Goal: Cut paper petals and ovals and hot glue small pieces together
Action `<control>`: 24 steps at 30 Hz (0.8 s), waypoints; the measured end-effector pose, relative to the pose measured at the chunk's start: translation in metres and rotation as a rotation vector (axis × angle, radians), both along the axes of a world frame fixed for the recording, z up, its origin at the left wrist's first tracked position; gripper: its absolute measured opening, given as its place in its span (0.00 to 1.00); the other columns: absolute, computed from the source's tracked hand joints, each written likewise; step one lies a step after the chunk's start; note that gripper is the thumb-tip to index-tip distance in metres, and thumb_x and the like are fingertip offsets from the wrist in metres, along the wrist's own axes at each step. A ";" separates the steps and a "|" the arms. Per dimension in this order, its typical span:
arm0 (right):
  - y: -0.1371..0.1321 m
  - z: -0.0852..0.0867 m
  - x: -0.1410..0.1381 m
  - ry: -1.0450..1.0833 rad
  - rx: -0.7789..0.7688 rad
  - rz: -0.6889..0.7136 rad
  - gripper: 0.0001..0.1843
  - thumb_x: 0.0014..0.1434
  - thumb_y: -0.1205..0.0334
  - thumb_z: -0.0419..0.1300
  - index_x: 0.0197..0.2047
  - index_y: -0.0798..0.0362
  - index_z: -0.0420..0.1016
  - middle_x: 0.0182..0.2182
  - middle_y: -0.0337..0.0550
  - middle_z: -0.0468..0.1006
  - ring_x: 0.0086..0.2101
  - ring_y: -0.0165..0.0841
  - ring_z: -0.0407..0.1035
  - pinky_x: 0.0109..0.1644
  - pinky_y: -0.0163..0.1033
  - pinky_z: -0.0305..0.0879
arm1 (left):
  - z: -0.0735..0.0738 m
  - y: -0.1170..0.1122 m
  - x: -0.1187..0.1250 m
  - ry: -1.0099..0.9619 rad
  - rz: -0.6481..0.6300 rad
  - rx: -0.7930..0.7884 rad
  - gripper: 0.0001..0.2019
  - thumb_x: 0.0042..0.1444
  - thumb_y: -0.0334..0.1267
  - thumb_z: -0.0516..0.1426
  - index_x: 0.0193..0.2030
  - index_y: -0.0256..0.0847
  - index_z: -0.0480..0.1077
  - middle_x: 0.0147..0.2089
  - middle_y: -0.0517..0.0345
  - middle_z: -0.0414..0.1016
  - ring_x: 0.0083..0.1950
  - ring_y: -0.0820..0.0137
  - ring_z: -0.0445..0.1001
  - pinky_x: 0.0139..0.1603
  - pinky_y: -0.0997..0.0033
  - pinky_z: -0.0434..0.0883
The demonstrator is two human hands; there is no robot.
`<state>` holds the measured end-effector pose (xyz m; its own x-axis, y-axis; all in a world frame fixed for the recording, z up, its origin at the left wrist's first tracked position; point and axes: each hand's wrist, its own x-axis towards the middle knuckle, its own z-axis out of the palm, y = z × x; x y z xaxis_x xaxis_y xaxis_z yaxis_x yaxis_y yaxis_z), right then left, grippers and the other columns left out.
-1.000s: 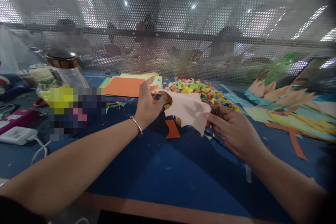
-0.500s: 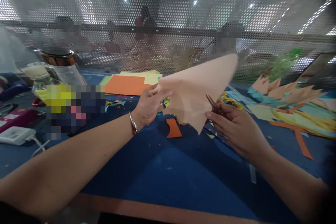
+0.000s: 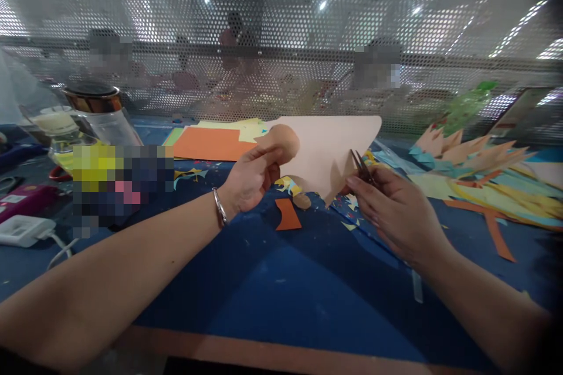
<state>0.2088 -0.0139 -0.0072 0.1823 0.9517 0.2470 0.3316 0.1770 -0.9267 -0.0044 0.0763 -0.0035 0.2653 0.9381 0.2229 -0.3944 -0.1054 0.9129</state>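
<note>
My left hand (image 3: 250, 179) is closed, pinching a small rounded piece of peach paper (image 3: 285, 139) with a pointed left end. Behind that piece a larger pale peach sheet (image 3: 334, 137) with a curved, cut lower edge stands tilted. In my closed right hand (image 3: 389, 205) is a pair of scissors (image 3: 362, 165), blades pointing up and left. The right thumb and fingers meet the sheet's lower right edge; whether they grip it I cannot tell. Below lie an orange paper piece (image 3: 288, 214) and a small round peach scrap (image 3: 301, 201).
Coloured paper sheets (image 3: 206, 142) lie at the back, with scraps around. On the right are peach and blue pointed paper pieces (image 3: 475, 152) and a green bottle (image 3: 470, 105). A jar (image 3: 103, 111) and white charger (image 3: 26, 229) stand left. A perforated screen (image 3: 281, 70) closes the back.
The rounded piece in my left hand now shows apart from the larger sheet. That sheet has dropped and swung flatter. My right hand keeps the scissors, with its wrist nearly in place.
</note>
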 end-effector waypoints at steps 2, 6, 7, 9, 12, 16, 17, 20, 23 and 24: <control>0.000 0.000 -0.001 0.091 -0.013 -0.007 0.16 0.58 0.42 0.65 0.36 0.45 0.70 0.20 0.32 0.63 0.17 0.27 0.45 0.20 0.39 0.40 | -0.004 0.000 0.000 -0.010 -0.004 -0.004 0.06 0.55 0.37 0.63 0.39 0.40 0.74 0.40 0.53 0.78 0.40 0.68 0.78 0.40 0.64 0.79; -0.001 0.003 -0.003 0.188 -0.007 0.036 0.16 0.59 0.44 0.65 0.32 0.47 0.71 0.15 0.30 0.55 0.15 0.25 0.44 0.19 0.38 0.38 | -0.010 0.002 0.000 0.111 0.031 0.099 0.06 0.59 0.37 0.62 0.41 0.40 0.73 0.38 0.51 0.79 0.42 0.65 0.79 0.41 0.63 0.78; -0.001 0.004 -0.004 0.204 0.001 0.038 0.17 0.59 0.44 0.66 0.31 0.47 0.71 0.14 0.29 0.55 0.15 0.24 0.44 0.18 0.37 0.38 | -0.010 0.003 0.000 0.145 0.038 0.125 0.05 0.60 0.37 0.60 0.41 0.40 0.73 0.38 0.51 0.79 0.43 0.64 0.79 0.41 0.62 0.78; -0.001 0.007 -0.006 0.228 0.018 0.028 0.17 0.57 0.44 0.67 0.30 0.48 0.71 0.17 0.31 0.62 0.14 0.23 0.46 0.17 0.36 0.40 | -0.009 0.004 0.000 0.168 0.019 0.139 0.04 0.61 0.36 0.58 0.40 0.40 0.73 0.40 0.49 0.80 0.44 0.63 0.80 0.40 0.62 0.78; -0.001 0.009 -0.008 0.270 0.021 0.009 0.18 0.54 0.45 0.69 0.31 0.48 0.71 0.27 0.37 0.74 0.14 0.21 0.48 0.16 0.36 0.41 | -0.007 0.004 0.000 0.088 -0.041 0.048 0.02 0.59 0.34 0.60 0.38 0.40 0.73 0.40 0.47 0.80 0.43 0.62 0.80 0.36 0.64 0.77; -0.001 0.010 -0.007 0.371 0.018 0.014 0.17 0.53 0.48 0.71 0.32 0.49 0.72 0.26 0.36 0.74 0.14 0.20 0.48 0.17 0.37 0.38 | -0.005 0.002 0.000 -0.053 -0.093 0.005 0.02 0.56 0.31 0.59 0.33 0.39 0.72 0.38 0.51 0.79 0.45 0.64 0.80 0.45 0.61 0.78; -0.001 0.010 -0.006 0.385 0.023 0.021 0.16 0.54 0.48 0.70 0.31 0.50 0.72 0.26 0.37 0.74 0.14 0.20 0.48 0.17 0.37 0.38 | -0.005 0.002 0.000 -0.067 -0.123 0.016 0.03 0.56 0.31 0.59 0.32 0.39 0.71 0.39 0.51 0.79 0.47 0.66 0.79 0.50 0.61 0.77; -0.002 0.009 -0.005 0.388 0.033 0.043 0.15 0.56 0.48 0.68 0.31 0.50 0.73 0.26 0.38 0.75 0.14 0.20 0.48 0.17 0.38 0.39 | -0.007 0.004 0.001 -0.074 -0.169 0.048 0.02 0.56 0.32 0.58 0.33 0.38 0.71 0.41 0.52 0.78 0.49 0.68 0.79 0.57 0.60 0.75; -0.002 0.010 -0.005 0.373 0.036 0.044 0.15 0.57 0.48 0.67 0.31 0.50 0.72 0.26 0.38 0.74 0.14 0.20 0.47 0.17 0.38 0.39 | -0.009 0.006 0.000 -0.016 -0.130 0.102 0.03 0.57 0.34 0.57 0.32 0.38 0.69 0.39 0.51 0.78 0.47 0.66 0.80 0.54 0.58 0.77; -0.003 0.011 -0.006 0.366 0.036 0.039 0.15 0.57 0.48 0.67 0.30 0.50 0.72 0.26 0.38 0.74 0.14 0.20 0.47 0.17 0.38 0.39 | -0.009 0.006 0.000 0.042 -0.095 0.158 0.06 0.58 0.35 0.56 0.30 0.39 0.67 0.38 0.51 0.77 0.46 0.66 0.80 0.52 0.58 0.78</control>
<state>0.2031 -0.0165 0.0035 0.2289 0.9515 0.2057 -0.0283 0.2177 -0.9756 -0.0046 0.0824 -0.0127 0.3633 0.8623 0.3528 -0.3715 -0.2132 0.9036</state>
